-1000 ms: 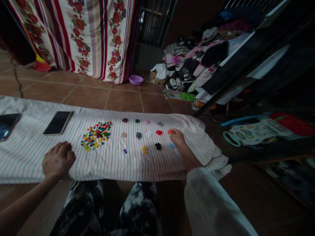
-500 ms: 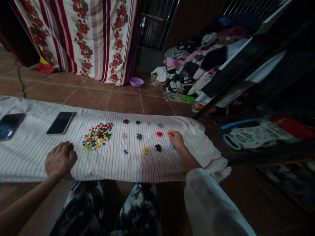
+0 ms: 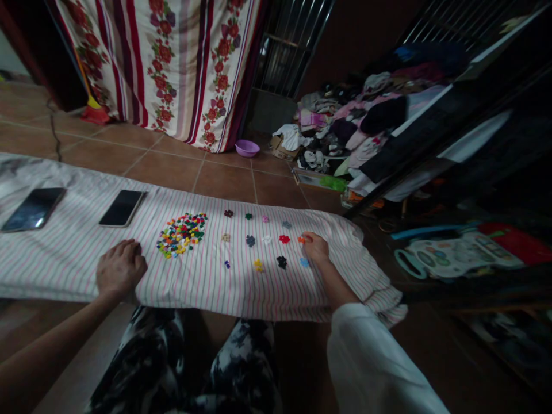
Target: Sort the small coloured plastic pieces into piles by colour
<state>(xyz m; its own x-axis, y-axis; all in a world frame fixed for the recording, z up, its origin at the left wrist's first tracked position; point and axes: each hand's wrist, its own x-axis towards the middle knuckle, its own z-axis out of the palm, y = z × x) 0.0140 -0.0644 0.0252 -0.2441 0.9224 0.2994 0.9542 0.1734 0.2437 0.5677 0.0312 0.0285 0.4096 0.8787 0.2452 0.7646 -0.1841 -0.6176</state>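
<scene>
My right hand (image 3: 317, 249) is at the right end of the small piles, its fingertips pressed together at the orange pieces (image 3: 301, 240). Just left of it lie red pieces (image 3: 284, 238), with light blue ones (image 3: 304, 262) below. My left hand (image 3: 121, 267) rests on the striped cloth (image 3: 181, 287), fingers lying loosely down, holding nothing. Between the hands are a mixed pile of coloured pieces (image 3: 181, 234) and small single-colour groups, among them black (image 3: 282, 262), yellow (image 3: 257, 265), white (image 3: 266, 240) and dark blue (image 3: 227, 264).
Two phones, one darker (image 3: 34, 209) and one pale-edged (image 3: 123, 208), lie at the left on the cloth. Beyond are a purple basin (image 3: 247, 148), a floral curtain (image 3: 185, 69) and heaped clothes (image 3: 345, 115). A white toy (image 3: 448, 250) lies at the right.
The view has shifted, so the table's left part shows more. My right hand remains at the orange pieces, which now show more beside its fingertips. My left hand still rests on the cloth.
</scene>
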